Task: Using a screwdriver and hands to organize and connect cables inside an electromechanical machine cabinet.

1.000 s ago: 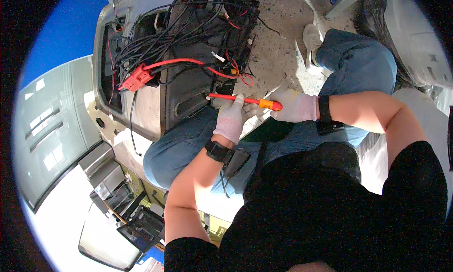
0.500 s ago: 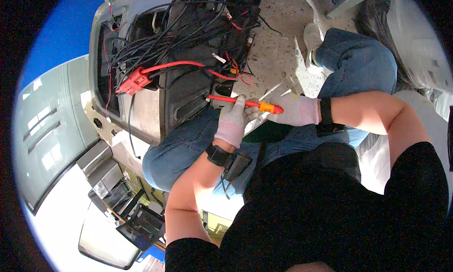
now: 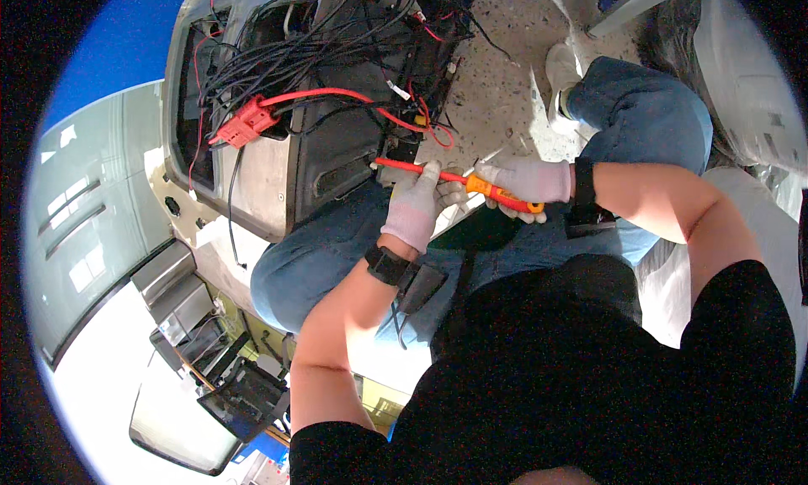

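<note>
Hands point(image 3: 414, 205) side-by-side along screwdriver point(image 3: 480, 186)

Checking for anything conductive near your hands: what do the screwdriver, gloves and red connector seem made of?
Screwdriver: handle and shaft covering look like plastic, evenly coloured orange and red; any metal core is hidden. Gloves: probably knitted fabric, pale, matte and close-fitting. Red connector: likely hard moulded plastic, given its blocky, uniformly coloured body.

Metal casing point(image 3: 263, 194), black cables point(image 3: 290, 54), red connector point(image 3: 246, 125) atop

screwdriver point(image 3: 481, 187): smooth plastic | gloves point(image 3: 411, 213): matt knit cloth | jeans point(image 3: 307, 262): matt denim | connector point(image 3: 244, 125): smooth plastic
</note>
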Tool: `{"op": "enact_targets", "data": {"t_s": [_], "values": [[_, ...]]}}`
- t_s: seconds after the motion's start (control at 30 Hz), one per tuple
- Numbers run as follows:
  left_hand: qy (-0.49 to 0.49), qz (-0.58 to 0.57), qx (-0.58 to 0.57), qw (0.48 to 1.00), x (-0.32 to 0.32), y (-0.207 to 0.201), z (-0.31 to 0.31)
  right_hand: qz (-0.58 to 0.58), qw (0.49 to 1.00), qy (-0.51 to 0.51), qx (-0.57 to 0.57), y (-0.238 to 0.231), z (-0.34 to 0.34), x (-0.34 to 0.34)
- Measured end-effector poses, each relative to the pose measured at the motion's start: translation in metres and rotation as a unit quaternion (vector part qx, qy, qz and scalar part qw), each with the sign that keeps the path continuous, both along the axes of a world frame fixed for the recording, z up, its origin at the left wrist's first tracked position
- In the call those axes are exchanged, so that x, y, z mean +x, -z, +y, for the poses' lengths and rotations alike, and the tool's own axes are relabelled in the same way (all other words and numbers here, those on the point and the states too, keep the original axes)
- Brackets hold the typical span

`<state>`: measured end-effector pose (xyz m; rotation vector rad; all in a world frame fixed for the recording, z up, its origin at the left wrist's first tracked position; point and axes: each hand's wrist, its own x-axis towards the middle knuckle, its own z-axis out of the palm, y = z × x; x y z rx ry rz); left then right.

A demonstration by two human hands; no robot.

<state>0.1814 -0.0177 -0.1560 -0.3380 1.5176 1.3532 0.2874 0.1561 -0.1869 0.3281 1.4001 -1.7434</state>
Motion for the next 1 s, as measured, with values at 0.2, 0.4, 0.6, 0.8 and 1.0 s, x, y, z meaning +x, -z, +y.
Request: {"op": "enact_targets", "data": {"t_s": [0.2,0.4,0.6,0.8,1.0], "values": [[-0.015,-0.002,-0.007,1.000,-0.002,0.003,0.005,0.002,0.993,-0.114,0.012,-0.004,0.016,-0.001],[-0.011,-0.010,-0.014,1.000,-0.002,0.006,0.006,0.267,0.912,-0.172,0.259,-0.001,0.016,0.007],[-0.010,-0.004,-0.024,1.000,0.000,0.003,0.007,0.226,0.927,-0.114,0.278,-0.008,0.009,0.011],[-0.023,-0.012,-0.014,1.000,0.000,0.004,0.004,0.187,0.945,-0.101,0.248,-0.012,0.002,0.010],[-0.035,-0.031,-0.002,0.999,-0.001,0.004,-0.001,0.111,0.951,-0.152,0.247,-0.007,-0.006,0.004]]}}
